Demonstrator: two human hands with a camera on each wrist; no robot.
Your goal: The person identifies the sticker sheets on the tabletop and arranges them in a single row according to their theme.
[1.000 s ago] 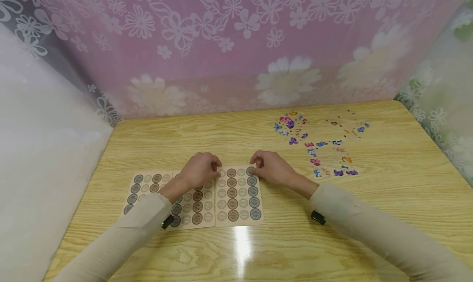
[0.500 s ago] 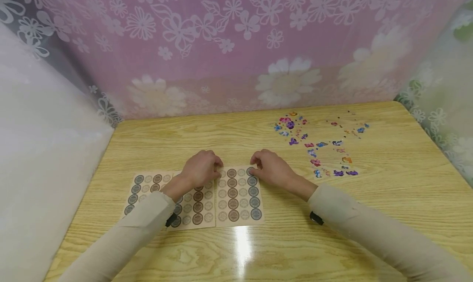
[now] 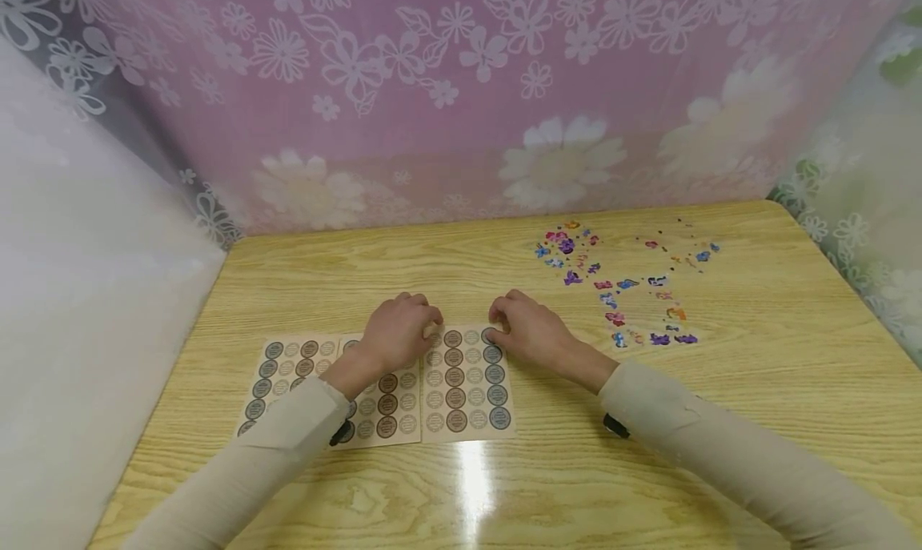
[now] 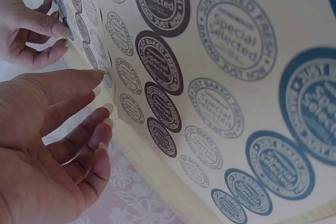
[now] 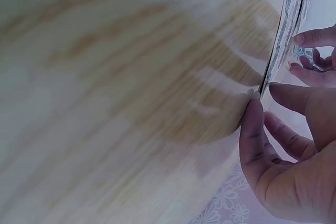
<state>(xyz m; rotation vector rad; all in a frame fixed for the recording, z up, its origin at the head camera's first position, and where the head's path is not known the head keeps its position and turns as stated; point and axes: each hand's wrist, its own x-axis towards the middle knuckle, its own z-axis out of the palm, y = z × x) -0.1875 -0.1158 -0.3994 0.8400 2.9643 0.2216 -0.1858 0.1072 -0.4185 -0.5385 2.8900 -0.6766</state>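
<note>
under sheets [image 3: 468, 383], glossy table [image 3: 576, 478]; floral cloth [image 3: 432, 142] behind

A yellowish wood-grain counter [image 3: 576, 470] stands before a pink curtain [image 3: 432, 134] printed with white flowers. A whitish sheet [image 3: 94, 294] hangs on the left, a pale green-leafed drape [image 3: 882, 198] on the right. A bright glare [image 3: 472, 478] streaks the wood's near side.

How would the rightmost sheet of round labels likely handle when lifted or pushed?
The sheet looks thin edge-on in the right wrist view, so it would probably bend and weigh little. Lying flat, it seems unlikely to roll.
</note>
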